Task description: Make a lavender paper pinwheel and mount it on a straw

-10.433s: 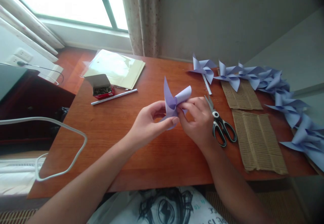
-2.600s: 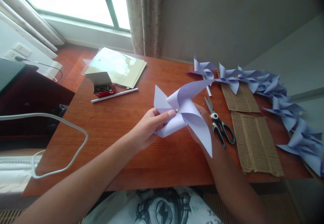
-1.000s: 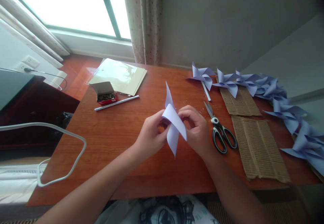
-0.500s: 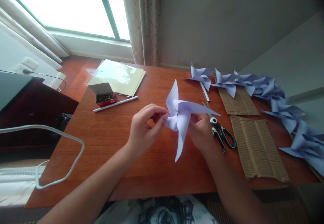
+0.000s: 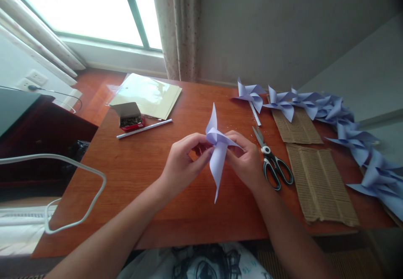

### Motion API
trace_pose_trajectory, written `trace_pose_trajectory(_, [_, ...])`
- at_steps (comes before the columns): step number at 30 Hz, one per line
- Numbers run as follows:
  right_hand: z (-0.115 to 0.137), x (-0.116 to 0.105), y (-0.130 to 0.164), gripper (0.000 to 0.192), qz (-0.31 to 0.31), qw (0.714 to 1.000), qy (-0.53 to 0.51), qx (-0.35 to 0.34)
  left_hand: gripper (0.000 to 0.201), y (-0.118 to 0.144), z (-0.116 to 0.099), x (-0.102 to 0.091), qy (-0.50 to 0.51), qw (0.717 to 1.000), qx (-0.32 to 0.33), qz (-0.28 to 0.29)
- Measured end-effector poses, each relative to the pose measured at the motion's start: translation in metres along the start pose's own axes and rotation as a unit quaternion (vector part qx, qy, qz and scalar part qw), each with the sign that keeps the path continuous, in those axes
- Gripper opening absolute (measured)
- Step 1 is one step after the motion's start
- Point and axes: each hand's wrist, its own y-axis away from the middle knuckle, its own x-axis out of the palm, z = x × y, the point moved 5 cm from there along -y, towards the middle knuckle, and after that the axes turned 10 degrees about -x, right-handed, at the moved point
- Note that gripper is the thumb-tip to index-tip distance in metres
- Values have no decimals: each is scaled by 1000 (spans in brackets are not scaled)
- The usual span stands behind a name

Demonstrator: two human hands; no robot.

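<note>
A pale purple paper pinwheel (image 5: 218, 157) is held up above the table, turned nearly edge-on, with one blade pointing up and one down. My left hand (image 5: 189, 157) pinches it from the left, thumb and forefinger together near its middle. From the right, my right hand (image 5: 244, 157) grips the pinwheel, its fingers partly behind a blade. What the fingertips touch at the back is hidden. Black-and-white scissors (image 5: 272, 161) lie with blades apart just right of my right hand.
Several finished-looking pinwheels (image 5: 355, 138) line the right side near two cardboard pieces (image 5: 321, 182). Another pinwheel (image 5: 250, 93) has a white stick (image 5: 254, 113). At left are a white paper stick (image 5: 145, 128), an open red box (image 5: 132, 122) of small metal pieces, and sheets (image 5: 151, 96). A white cable (image 5: 100, 186) crosses the left edge.
The pinwheel has turned from facing me to nearly edge-on. My right hand has moved left and up, closer to my left hand; the scissors show more fully.
</note>
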Motion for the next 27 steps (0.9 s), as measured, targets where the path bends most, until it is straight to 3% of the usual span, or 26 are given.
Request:
trace_pose_trajectory(10, [-2,-1,2,15,14,999,26,-23,19,-1,6,2,49,997,-46,29])
trace_pose_trajectory(27, [1,-5,-1,13,32,997,51,-50,13,-1,3,3,16,1000,-4,24])
